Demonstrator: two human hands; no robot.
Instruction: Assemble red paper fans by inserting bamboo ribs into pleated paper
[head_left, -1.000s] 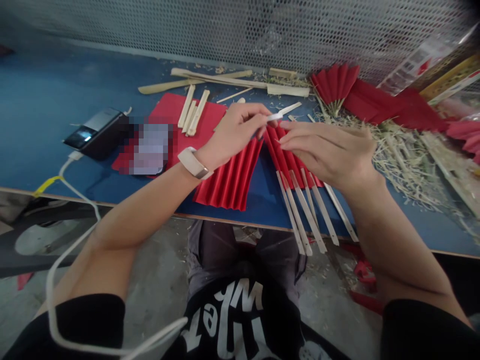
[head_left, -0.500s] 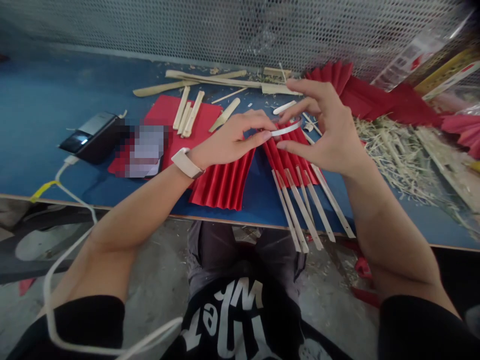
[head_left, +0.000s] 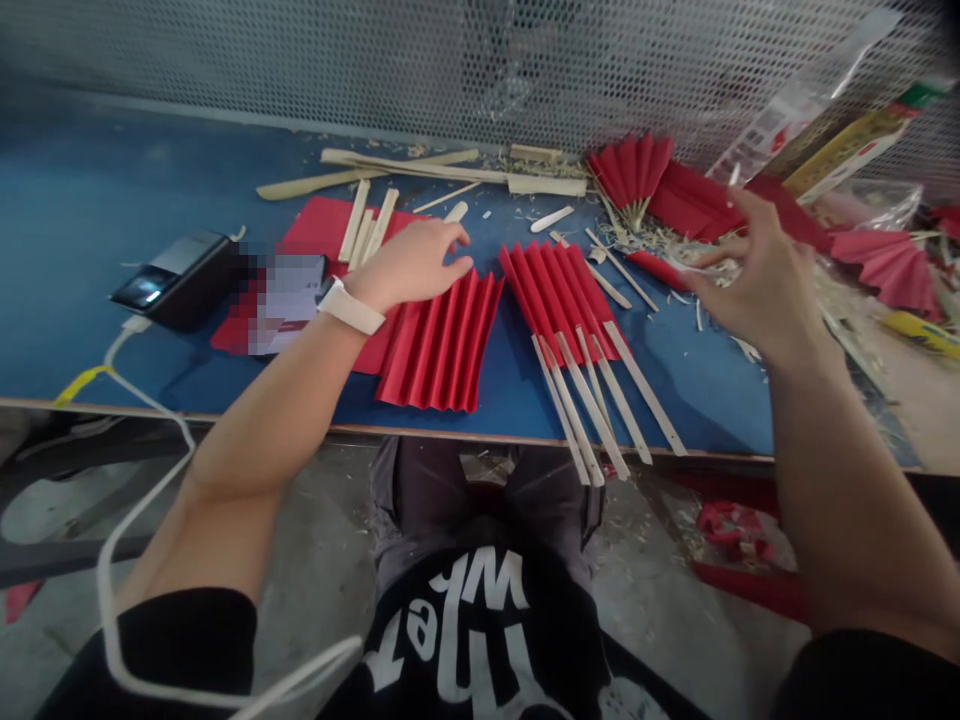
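Observation:
My left hand (head_left: 424, 262) hovers over the left pleated red paper (head_left: 439, 350), its fingers loosely curled and apart, with nothing visible in them. To the right, my right hand (head_left: 765, 275) is raised over the table with a thin curved white strip (head_left: 706, 270) between thumb and fingers. A small red piece (head_left: 654, 267) lies just left of its thumb tip. Between the hands lies a second pleated red paper (head_left: 559, 290), with several flat pale slats (head_left: 649, 395) fanned from its lower edge past the table's front edge.
Wood sticks (head_left: 356, 232) and a blurred phone (head_left: 289, 300) rest on red paper (head_left: 319, 225). A black device (head_left: 176, 280) with a white cable stands left. At the back right are a folded red fan (head_left: 632, 175), shavings and a plastic packet (head_left: 795, 105). Metal mesh (head_left: 375, 70) stands behind.
My hands have parted: the left moved left, off the white strip, and its fingers opened. The right moved right with the strip, uncovering the right pleated paper.

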